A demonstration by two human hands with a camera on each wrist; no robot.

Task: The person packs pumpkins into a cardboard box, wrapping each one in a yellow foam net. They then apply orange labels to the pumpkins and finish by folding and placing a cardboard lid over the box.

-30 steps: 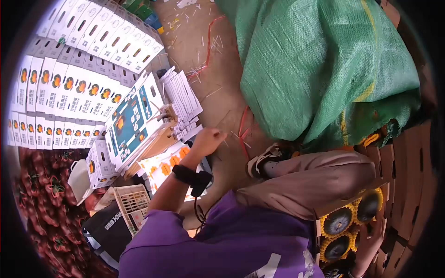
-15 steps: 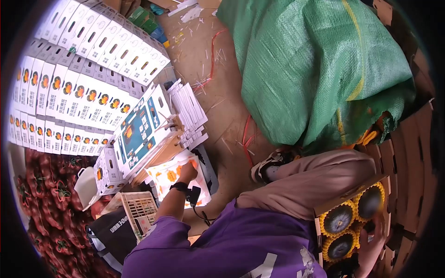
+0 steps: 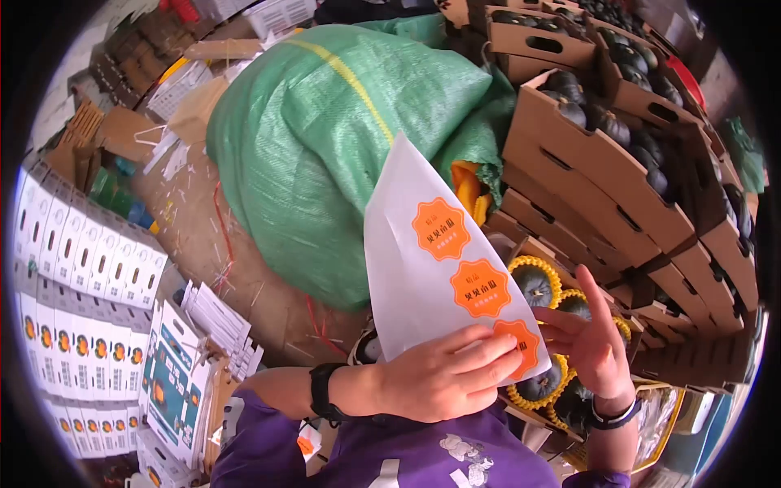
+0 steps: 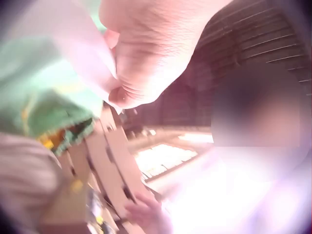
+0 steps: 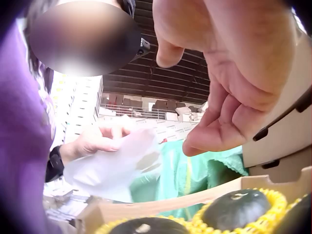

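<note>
My left hand pinches the lower edge of a white sticker sheet with orange scalloped labels printed with dark characters. In the left wrist view, its thumb and fingers close on the sheet's edge. My right hand is raised just right of the sheet, fingers apart and loosely bent. In the right wrist view, nothing shows between its thumb and fingers. Below that hand sits a cardboard box of dark green squashes, each in a yellow foam net.
A large green woven sack bulges ahead. Stacked cardboard boxes of dark squashes rise at right. White printed cartons are stacked at left, beside a teal-printed carton and folded white cardboard. Red twine lies on the floor.
My left hand reached down to the orange-printed sheets at left, then brought one up in front of me. My right hand has lifted from the squash box. The head view has swung right.
</note>
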